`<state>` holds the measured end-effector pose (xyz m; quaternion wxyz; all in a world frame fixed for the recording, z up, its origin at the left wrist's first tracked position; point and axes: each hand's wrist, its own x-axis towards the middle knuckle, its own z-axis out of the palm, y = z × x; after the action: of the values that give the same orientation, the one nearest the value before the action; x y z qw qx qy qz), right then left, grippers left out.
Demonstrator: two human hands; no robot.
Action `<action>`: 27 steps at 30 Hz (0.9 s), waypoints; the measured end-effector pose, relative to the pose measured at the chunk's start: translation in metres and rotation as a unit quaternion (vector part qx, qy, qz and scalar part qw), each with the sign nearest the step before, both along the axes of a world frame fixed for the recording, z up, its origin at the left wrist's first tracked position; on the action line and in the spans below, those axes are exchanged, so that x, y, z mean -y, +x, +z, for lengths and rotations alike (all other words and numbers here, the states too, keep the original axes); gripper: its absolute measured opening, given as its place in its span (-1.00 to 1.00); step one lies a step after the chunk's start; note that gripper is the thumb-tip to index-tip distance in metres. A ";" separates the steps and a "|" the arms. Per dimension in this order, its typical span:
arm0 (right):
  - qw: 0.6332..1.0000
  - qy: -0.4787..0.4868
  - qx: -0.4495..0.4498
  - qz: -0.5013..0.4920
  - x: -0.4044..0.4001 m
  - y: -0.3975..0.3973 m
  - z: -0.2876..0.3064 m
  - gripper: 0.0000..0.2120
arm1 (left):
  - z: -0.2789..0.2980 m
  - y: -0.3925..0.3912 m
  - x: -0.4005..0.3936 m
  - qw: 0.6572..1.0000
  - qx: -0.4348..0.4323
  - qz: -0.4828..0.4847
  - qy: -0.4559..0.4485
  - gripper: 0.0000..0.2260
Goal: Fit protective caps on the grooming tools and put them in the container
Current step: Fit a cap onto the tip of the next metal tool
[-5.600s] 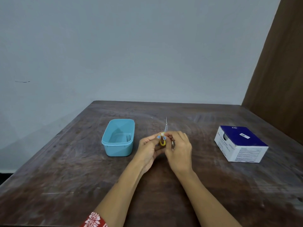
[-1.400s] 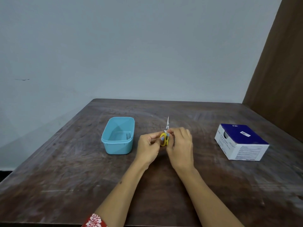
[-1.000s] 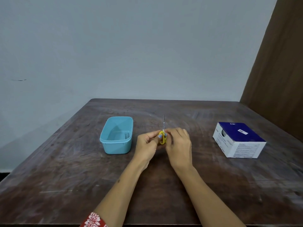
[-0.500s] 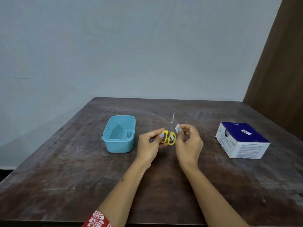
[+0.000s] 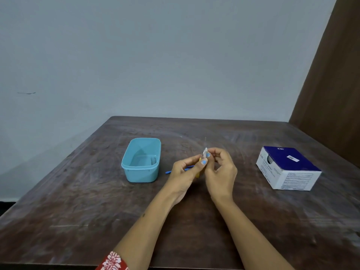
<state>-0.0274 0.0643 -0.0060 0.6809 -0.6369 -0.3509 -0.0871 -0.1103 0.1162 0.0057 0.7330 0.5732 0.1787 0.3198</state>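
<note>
Left hand (image 5: 186, 170): fingers curled round small yellow-handled scissors (image 5: 198, 173), mostly hidden behind the hand, thin blade pointed away.
Right hand (image 5: 221, 168): a small white cap (image 5: 205, 152) is pinched between thumb and forefinger, at the scissors' blade; whether it is seated cannot be told.
Container (image 5: 142, 159): light blue tub, left of the hands, a small tool lying inside.
Blue tool (image 5: 169, 172): laid on the table (image 5: 78, 201) between tub and left hand.
Box (image 5: 288, 168): blue-and-white carton, well apart on the right.
</note>
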 end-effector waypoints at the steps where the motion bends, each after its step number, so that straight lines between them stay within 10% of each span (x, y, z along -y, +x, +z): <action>1: 1.000 -0.006 0.010 -0.004 0.000 0.000 0.000 -0.82 | 0.000 0.000 0.000 1.000 0.012 -0.003 -0.017 -0.74; 10: 0.974 -0.074 0.213 -0.027 0.001 -0.010 -0.001 -0.88 | 0.001 0.000 -0.007 0.994 0.011 0.048 -0.094 -0.63; 27: 0.957 -0.132 0.251 -0.058 0.004 -0.012 0.001 -0.89 | 0.000 0.000 -0.013 0.984 0.049 0.054 -0.165 -0.69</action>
<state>-0.0394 0.0602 -0.0051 0.4750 -0.6979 -0.4812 -0.2361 -0.1099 0.1289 0.0060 0.8071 0.4176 0.2235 0.3524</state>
